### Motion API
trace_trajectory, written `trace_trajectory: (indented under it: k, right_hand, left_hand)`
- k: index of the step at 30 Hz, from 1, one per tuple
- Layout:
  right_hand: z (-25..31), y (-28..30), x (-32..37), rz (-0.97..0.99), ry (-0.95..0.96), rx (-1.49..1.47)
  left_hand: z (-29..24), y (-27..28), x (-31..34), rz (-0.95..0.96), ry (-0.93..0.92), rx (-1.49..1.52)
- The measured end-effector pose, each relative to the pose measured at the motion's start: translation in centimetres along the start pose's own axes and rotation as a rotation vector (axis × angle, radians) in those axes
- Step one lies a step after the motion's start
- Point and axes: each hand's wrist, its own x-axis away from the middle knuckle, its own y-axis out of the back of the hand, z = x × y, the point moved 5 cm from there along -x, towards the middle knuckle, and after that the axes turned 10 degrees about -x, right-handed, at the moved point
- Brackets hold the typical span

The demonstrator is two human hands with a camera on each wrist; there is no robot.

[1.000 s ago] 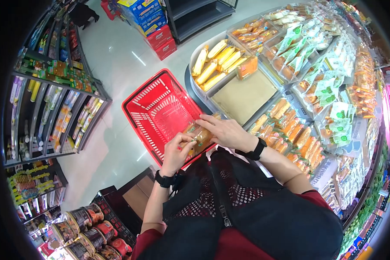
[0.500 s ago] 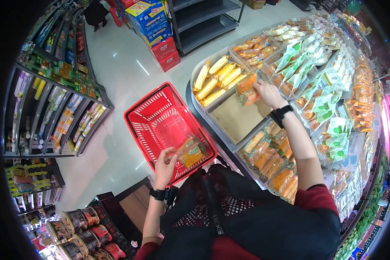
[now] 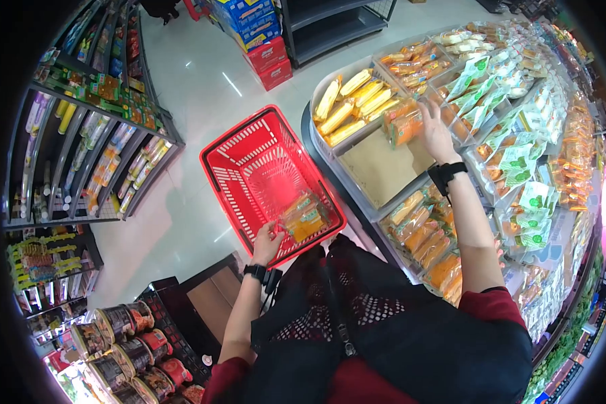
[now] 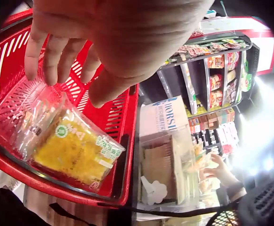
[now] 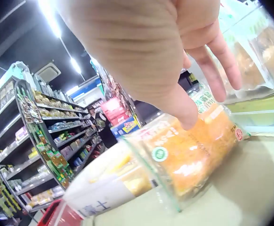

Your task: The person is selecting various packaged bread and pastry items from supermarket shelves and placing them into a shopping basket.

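My right hand (image 3: 439, 135) is at the far right corner of a bare-bottomed display compartment (image 3: 377, 168), its fingers spread beside a clear-wrapped orange bread pack (image 3: 407, 128). In the right wrist view, that bread pack (image 5: 189, 153) stands tilted on the beige base, with my thumb in front of its upper edge. A similar pack is partly hidden behind it. My left hand (image 3: 267, 246) hangs over the near left side of the red shopping basket (image 3: 215, 158), fingers loosely bent and holding nothing. Below it in the basket lie wrapped yellow bread packs (image 4: 75, 148).
Yellow-wrapped rolls (image 3: 357, 101) fill the compartment beyond the bare one. More wrapped breads (image 3: 424, 232) lie on the near side, and green-white bags (image 3: 518, 161) on the right. A shelf rack (image 3: 94, 148) stands left across the aisle, with stacked boxes (image 3: 269, 64) ahead.
My right hand left the basket side for the display, where it held an orange bread pack; its fingers have since spread off it. My left hand let go of the basket's bread packs.
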Motion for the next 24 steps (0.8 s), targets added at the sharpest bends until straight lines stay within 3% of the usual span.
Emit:
trace_trajectory:
  k: [2,4,10,12,16,19,24]
  right_hand:
    - [3.4,2.5,1.9,-0.087,-0.012,-0.134]
    - [4.5,3.2,4.6,-0.038,-0.055,-0.191]
    - [9.4,1.6,10.5,0.115,-0.107,-0.327]
    - [10.0,0.9,12.2,0.175,-0.157,-0.33]
    - [10.0,2.1,13.6,0.173,-0.108,-0.311]
    - [11.7,1.8,13.6,0.165,-0.073,-0.318]
    - [14.0,-0.5,12.7,0.184,0.044,-0.393]
  left_hand:
    - [-0.1,0.0,-1.0,0.014,-0.021,-0.051]
    - [-1.3,-1.5,-1.2,0.124,0.012,0.039]
    - [-1.0,-3.0,-4.7,0.126,-0.04,-0.146]
    - [-0.6,-2.7,-4.5,0.123,0.047,-0.12]
    - [-1.9,-2.1,-3.2,0.064,0.011,-0.128]
    - [-2.1,-2.6,-3.2,0.141,-0.09,0.113]
    - [-4.4,-1.1,-2.4,0.124,-0.111,-0.04]
